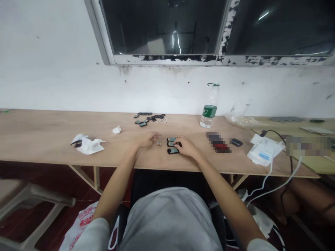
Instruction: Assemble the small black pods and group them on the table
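Note:
Several small black pieces with greyish faces lie in a short column on the table, the lowest black piece a little apart from the ones above. My right hand reaches in from the right, its fingers curled onto the right end of the middle black piece. To the left, my left hand hovers low over the wood, fingers apart and nothing visible in them. Between the hands sits a little group of small metallic parts; their kind is too small to make out.
More black pieces and scattered small white bits lie toward the wall. A water bottle stands behind right. Crumpled tissue is at left. At right are a black oval object and a white box with cables.

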`<state>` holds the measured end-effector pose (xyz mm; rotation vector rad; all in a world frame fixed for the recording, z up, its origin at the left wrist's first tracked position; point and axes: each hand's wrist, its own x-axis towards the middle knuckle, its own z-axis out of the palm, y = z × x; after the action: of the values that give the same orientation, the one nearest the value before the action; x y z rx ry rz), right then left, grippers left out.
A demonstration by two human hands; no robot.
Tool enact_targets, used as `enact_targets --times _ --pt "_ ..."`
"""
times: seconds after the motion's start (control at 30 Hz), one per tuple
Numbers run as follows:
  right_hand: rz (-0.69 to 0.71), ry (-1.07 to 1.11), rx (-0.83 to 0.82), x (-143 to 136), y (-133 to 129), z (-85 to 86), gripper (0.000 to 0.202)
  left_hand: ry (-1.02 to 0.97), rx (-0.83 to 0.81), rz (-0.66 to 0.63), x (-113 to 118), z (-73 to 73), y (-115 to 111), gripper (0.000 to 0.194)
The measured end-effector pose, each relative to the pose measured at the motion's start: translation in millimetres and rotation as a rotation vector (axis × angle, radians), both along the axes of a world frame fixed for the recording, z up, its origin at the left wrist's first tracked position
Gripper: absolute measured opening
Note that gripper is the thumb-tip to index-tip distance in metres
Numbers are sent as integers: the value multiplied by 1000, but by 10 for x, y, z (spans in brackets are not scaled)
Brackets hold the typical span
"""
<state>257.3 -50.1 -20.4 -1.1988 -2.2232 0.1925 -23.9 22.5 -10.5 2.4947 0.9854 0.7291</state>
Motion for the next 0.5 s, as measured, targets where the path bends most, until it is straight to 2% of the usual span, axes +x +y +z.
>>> enact_targets --times 0.37,0.5 --pt "-7 89 -88 21 4 7 12 46 41 44 30 16 -17 35" --pt "34 188 -97 39 35 -11 28 37 60 47 50 55 -56 35"
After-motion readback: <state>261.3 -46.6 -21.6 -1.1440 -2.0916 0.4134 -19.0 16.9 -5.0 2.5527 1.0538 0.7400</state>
